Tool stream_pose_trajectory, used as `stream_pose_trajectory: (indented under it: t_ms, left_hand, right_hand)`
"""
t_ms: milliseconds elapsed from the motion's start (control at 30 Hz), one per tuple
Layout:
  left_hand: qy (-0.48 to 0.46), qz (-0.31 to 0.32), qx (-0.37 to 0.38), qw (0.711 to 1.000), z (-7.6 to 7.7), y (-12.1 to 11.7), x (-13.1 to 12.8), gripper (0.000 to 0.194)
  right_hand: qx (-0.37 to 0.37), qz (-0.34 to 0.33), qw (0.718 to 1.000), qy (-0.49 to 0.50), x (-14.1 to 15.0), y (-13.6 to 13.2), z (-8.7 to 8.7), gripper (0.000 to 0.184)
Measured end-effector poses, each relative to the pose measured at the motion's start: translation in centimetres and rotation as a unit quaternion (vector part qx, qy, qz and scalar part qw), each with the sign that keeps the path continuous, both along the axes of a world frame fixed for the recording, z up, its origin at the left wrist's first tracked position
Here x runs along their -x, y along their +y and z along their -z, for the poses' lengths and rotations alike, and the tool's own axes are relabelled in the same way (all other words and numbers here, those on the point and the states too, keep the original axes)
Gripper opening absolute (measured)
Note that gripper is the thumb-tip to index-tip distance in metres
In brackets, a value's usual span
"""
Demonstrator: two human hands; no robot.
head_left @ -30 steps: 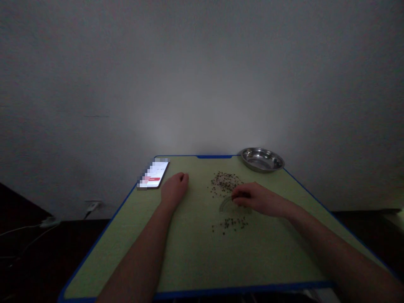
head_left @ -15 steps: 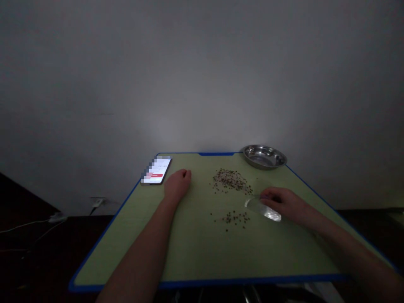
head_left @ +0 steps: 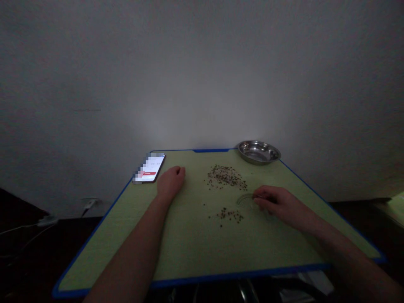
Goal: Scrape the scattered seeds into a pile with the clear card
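Grains [head_left: 224,176] lie in two groups; dividing seems in hand. My right grip [head_left: 282,204] pinches a clear curved plate [head_left: 243,200], and next move probably needs its edge low.

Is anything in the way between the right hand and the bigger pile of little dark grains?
Nothing visible blocks it: just green tabletop separates the right hand from the bigger pile. The clear curved piece the hand holds lies on the pile's near side.
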State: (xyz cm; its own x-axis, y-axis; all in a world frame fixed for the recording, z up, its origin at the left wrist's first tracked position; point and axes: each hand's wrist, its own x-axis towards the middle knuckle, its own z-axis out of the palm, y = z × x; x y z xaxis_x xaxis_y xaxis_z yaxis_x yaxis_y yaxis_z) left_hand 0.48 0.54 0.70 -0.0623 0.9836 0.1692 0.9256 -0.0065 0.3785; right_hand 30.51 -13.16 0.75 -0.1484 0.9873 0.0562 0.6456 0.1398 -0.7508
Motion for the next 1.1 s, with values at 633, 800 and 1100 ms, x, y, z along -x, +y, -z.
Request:
stream_pose_trajectory:
  t_ms: [633,800,1100]
  left_hand:
    - [0.003,-0.003,-0.003,1.0,-0.2,-0.2,-0.2,0.041]
    - [0.0,-0.002,-0.004,1.0,-0.1,-0.1,-0.1,0.042]
    - [0.002,-0.004,-0.006,1.0,0.0,-0.1,-0.1,0.044]
  right_hand:
    - [-0.013,0.024,0.998,-0.051,0.9,-3.0,1.1,0.027]
    - [-0.005,0.048,0.998,-0.038,0.4,-3.0,0.8,0.03]
    - [-0.021,0.054,0.998,-0.031,0.9,-2.9,1.2,0.029]
